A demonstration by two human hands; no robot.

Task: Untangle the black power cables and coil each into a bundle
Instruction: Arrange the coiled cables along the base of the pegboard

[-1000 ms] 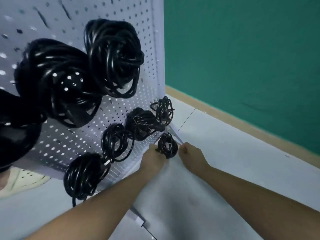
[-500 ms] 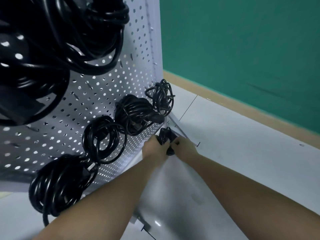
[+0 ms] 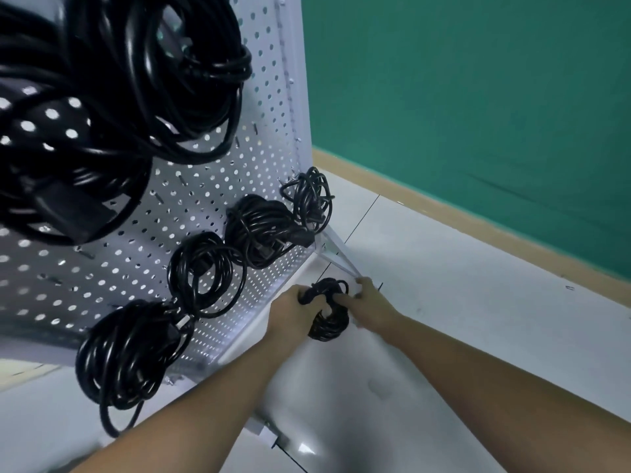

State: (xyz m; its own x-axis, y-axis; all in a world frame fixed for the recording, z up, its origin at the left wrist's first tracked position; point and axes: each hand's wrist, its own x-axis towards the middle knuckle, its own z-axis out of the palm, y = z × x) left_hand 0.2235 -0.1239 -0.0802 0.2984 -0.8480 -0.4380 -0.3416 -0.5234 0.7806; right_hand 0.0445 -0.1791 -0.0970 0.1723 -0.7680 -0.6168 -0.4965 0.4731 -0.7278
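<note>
Black power cable bundle [image 3: 328, 324] is sitting between both hands right now, hanging low just in front of the foot of the pegboard [image 3: 211, 186]. Left hand [image 3: 288, 310] is curling its fingers round the top of the coil, so that grip is closed on it. Right hand [image 3: 370, 302] is pinching the same coil from the other side (fingertips partly hidden by the loops). 4 more coiled bundles [image 3: 205, 271] are hanging in a row along the pegboard's lower part, with bigger coils [image 3: 119, 97] hanging up top left. White floor [image 3: 478, 319] is running back to a green wall [image 3: 478, 97].
</note>
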